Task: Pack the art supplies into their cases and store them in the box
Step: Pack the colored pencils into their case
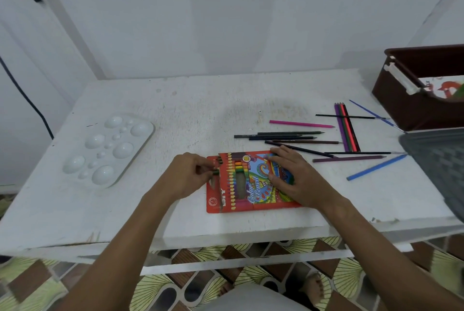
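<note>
My right hand (292, 178) lies flat, pinning the red cardboard colour-pencil case (251, 182) at the table's near edge, while my left hand (192, 175) pinches pencil ends (215, 172) at its open mouth, so I should feed them in straight and level.

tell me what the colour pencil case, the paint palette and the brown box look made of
Colour pencil case: printed cardboard, thin and flat, with a slightly glossy print. Paint palette: probably moulded white plastic, going by its glossy highlights on the rounded wells. Brown box: likely rigid plastic, with smooth walls and a white clip handle.
</note>
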Demonstrator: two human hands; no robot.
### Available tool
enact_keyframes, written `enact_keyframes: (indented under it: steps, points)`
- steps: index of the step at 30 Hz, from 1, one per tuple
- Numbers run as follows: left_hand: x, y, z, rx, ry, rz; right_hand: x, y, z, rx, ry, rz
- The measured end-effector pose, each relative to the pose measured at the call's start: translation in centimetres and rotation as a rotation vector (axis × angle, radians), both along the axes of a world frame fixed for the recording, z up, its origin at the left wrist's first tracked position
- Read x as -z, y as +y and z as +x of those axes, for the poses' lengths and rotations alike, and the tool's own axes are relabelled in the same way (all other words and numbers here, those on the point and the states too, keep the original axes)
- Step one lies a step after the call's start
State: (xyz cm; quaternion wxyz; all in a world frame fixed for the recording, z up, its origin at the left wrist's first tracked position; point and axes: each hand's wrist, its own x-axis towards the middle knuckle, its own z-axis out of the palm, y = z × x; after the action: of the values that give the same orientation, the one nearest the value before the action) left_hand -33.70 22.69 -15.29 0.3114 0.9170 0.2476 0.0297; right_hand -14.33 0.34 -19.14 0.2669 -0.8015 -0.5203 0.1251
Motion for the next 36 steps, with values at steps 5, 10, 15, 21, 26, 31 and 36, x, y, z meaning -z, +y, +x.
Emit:
enact_keyframes:
  steps: [5,10,15,21,26,31,36]
  points:
    - [0.4,-0.7,1.6,0.005,0.017,0.013,-0.2,-0.6,0.1,0.017,0.010,-0.009]
    - [1.0,-2.4,2.9,0.002,-0.012,0.073,-0.2,-2.4,0.6,0.081,0.017,-0.039]
    - [1.5,-4.3,4.4,0.073,-0.130,0.078,-0.8,-4.5,1.0,0.149,0.047,0.001]
    - [0.4,-4.3,6.8,0.151,-0.026,0.060,-0.9,-5.6,2.0,0.159,0.022,-0.024]
    - [-2.3,-2.3,10.9,0.079,-0.026,0.100,-1.0,-5.9,2.9,0.171,0.071,0.002]
    - [-2.7,-2.2,15.9,0.318,0.171,0.257,-0.7,-5.8,3.0,0.160,0.054,0.002]
    - [-2.3,-1.5,16.5,0.274,0.274,0.262,-0.5,-5.8,3.5,0.138,0.013,0.015]
